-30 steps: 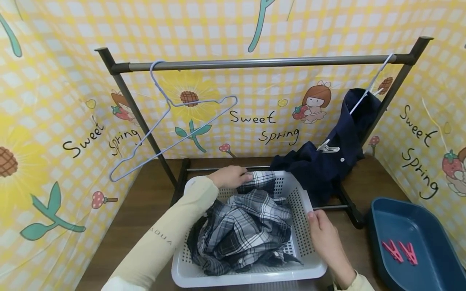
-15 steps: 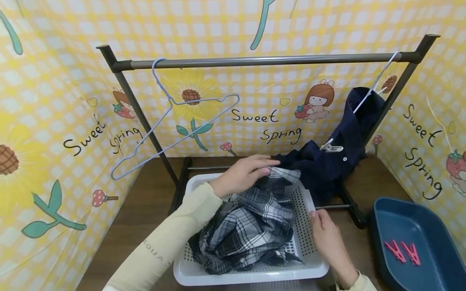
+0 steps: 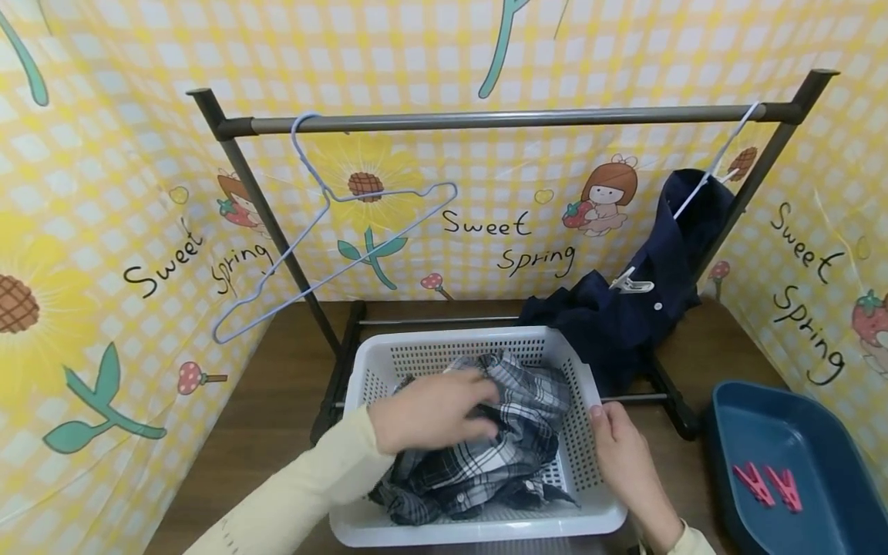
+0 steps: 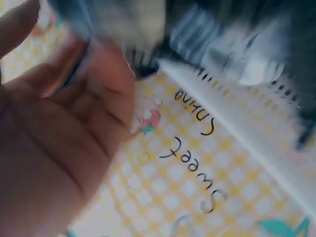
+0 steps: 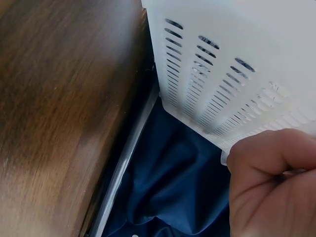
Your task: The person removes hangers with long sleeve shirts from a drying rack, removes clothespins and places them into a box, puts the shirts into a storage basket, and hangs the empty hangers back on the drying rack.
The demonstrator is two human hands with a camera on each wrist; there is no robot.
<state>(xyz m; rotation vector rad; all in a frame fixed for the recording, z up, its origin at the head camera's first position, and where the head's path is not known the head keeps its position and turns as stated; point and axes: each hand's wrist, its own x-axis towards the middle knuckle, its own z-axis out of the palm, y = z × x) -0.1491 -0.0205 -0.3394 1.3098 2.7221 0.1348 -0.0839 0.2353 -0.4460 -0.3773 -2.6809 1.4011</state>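
- The left hand (image 3: 433, 410) is held over the plaid shirt (image 3: 486, 466), its fingers and thumb loosely curved and set apart; it is blurred, and whether the cloth is touched cannot be told.
- The white basket (image 3: 479, 533) is gripped at its right rim by the right hand (image 3: 624, 451).
- The plaid shirt is heaped inside the basket, which is placed between the left and right edges of the counter (image 3: 264, 385).
- A navy garment (image 3: 624, 335), clipped with a white peg (image 3: 634, 286), is hung by a pale hanger (image 3: 730, 143) at the right end of the rack (image 3: 513, 119).
- A bare blue hanger (image 3: 375, 196) is hooked near the rack's left end.
- Pink pegs (image 3: 784, 489) are held in a blue tray (image 3: 839, 455) by the counter's right edge.
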